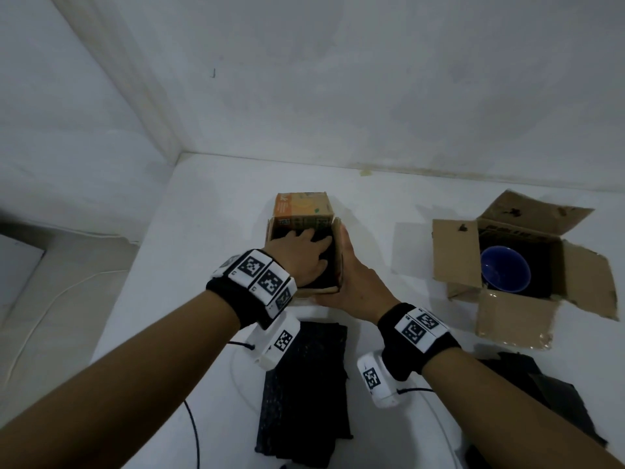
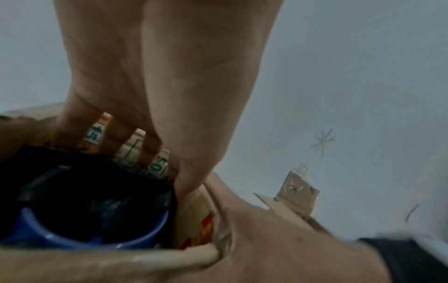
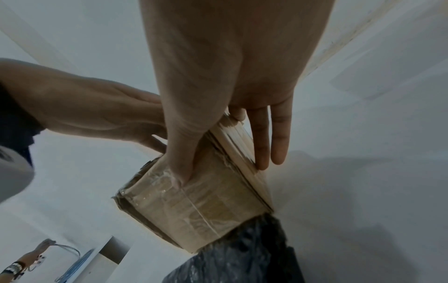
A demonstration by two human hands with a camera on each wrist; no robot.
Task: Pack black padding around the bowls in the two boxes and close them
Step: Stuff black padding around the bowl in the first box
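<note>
A small cardboard box (image 1: 333,262) with an orange printed back flap (image 1: 301,204) stands mid-table. My left hand (image 1: 302,247) reaches inside it. Its spread fingers (image 2: 150,147) press black padding (image 2: 80,172) down at the box's far wall, above a blue bowl (image 2: 72,240). My right hand (image 1: 350,265) grips the box's near right corner. The thumb (image 3: 180,168) lies on the near wall and the fingers (image 3: 263,145) lie along the raised right flap. A second box (image 1: 507,319) stands open at the right, with a blue bowl (image 1: 505,269) on black padding inside.
Black padding sheets (image 1: 304,384) lie in a stack near me, under my wrists. More dark pieces (image 1: 541,387) lie at the right front. White walls close off the table's back and left. A black cable (image 1: 194,431) and a white cable (image 1: 50,306) run at the left.
</note>
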